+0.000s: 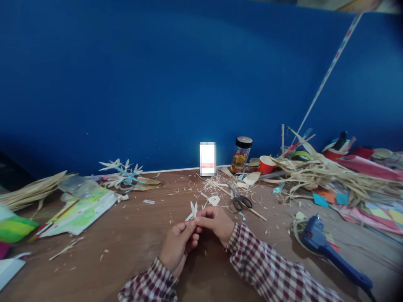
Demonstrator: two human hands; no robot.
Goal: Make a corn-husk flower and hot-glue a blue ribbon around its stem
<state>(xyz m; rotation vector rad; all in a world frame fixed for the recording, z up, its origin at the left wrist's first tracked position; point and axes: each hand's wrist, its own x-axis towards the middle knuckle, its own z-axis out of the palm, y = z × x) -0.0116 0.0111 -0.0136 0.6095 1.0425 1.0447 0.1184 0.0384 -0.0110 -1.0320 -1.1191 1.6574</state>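
Observation:
Pale pointed strips of dried husk (193, 209), shaped like small petals, stick up from between my fingertips. My left hand (176, 247) pinches their base from below, its fingers curled. From the right, my right hand (218, 221) presses thumb and fingertips against the same base, touching my left thumb. How the pieces join is hidden by my fingers. Just beyond my hands lies a cream scrap of husk (214, 200). Dark-handled scissors (242, 202) rest on the table to the right of it, among shredded trimmings and a thin stick (258, 214).
A blue glue gun (327, 249) lies at right, near piled dried husks (317, 174). A black-lidded jar (242, 156) and red paper cup (266, 165) stand at the back. Husk flowers with blue stems (127, 175) and a painted sheet (82, 213) lie left.

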